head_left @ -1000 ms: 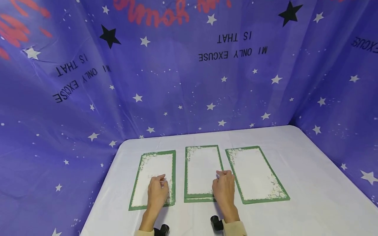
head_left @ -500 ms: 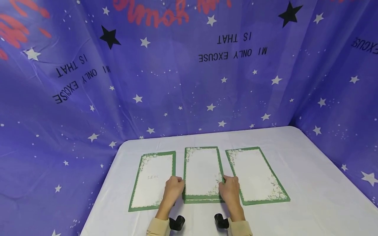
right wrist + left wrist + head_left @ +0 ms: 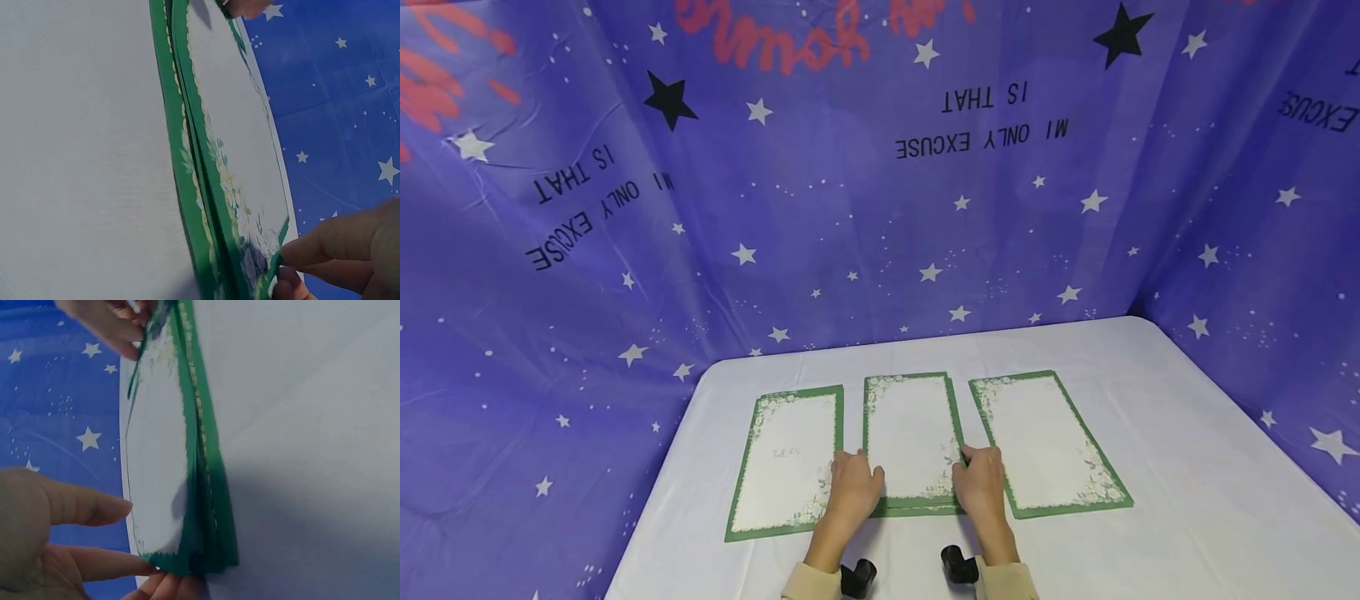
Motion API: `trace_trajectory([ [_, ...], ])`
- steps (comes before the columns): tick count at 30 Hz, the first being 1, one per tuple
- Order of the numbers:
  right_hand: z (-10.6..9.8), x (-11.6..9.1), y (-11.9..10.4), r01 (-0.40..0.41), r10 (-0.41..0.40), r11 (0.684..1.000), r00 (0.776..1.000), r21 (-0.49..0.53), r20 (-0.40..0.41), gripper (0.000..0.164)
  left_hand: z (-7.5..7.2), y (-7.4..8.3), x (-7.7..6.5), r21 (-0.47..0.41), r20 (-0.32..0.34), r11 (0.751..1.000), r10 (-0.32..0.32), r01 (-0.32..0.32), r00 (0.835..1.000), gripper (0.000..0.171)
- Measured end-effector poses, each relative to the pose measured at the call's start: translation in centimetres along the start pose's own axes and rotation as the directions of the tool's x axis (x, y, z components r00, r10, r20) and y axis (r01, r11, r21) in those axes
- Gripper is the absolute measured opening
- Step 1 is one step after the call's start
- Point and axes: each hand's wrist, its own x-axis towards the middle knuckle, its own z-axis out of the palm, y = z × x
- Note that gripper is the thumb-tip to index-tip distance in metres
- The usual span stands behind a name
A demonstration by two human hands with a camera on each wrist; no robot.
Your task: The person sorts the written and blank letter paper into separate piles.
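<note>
In the head view, the middle stack of green-bordered floral paper sheets (image 3: 912, 442) lies between both hands, its lower edges slightly staggered. My left hand (image 3: 853, 487) is at the stack's left edge, with thumb and fingers spread apart. The left wrist view shows its fingertips (image 3: 147, 565) right at the green border and the thumb held off to the side. Over at the right edge, my right hand (image 3: 981, 483) pinches the border between thumb and fingers. That corner of the top sheet (image 3: 247, 256) bends up slightly in the right wrist view.
To the left lies another stack of the same paper (image 3: 793, 467), with faint writing on its top sheet. A third stack (image 3: 1048, 442) lies tilted at the right. All rest on a white-covered table (image 3: 1187, 467), backed by a purple star-printed curtain (image 3: 850, 208).
My left hand has moved right from over the left stack to the middle stack, and its thumb has opened out. The right hand has come to the middle stack's right edge and pinched it.
</note>
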Motion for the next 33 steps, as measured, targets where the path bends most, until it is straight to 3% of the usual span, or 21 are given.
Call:
trace_trajectory([
  [4,0.4,-0.1,-0.1,0.028,-0.027,0.999,0.999,0.021,-0.047,0.031,0.4,0.3,-0.3,0.016,-0.047,0.999,0.038,-0.038,0.998,0.046],
  [7,0.5,0.0,-0.1,0.054,-0.049,0.997,0.995,0.054,-0.086,0.029,0.5,0.3,-0.1,-0.025,-0.067,0.999,0.040,-0.042,0.997,0.042],
  [15,-0.6,0.4,0.2,0.031,-0.023,0.987,0.998,0.156,-0.055,0.036,0.1,0.7,-0.2,-0.199,0.012,0.980,-0.001,0.004,1.000,0.049],
  [20,-2.9,1.1,1.1,0.016,-0.005,0.992,0.996,0.125,-0.086,0.039,1.1,1.8,-0.6,-0.362,0.045,0.932,0.025,-0.007,0.999,0.053],
  [27,-7.1,1.8,3.1,-0.034,0.042,0.998,0.988,0.058,-0.147,0.040,4.2,5.0,-1.4,-0.530,0.161,0.848,0.073,0.024,0.984,0.064],
  [31,-9.1,2.2,4.4,-0.056,0.060,0.998,0.976,0.024,-0.211,0.042,5.9,6.7,-1.9,-0.565,0.237,0.824,0.120,0.037,0.964,0.069],
  [33,-10.1,2.5,5.1,-0.061,0.061,0.998,0.967,0.010,-0.249,0.042,6.8,7.7,-2.0,-0.563,0.262,0.826,0.148,0.026,0.954,0.069],
])
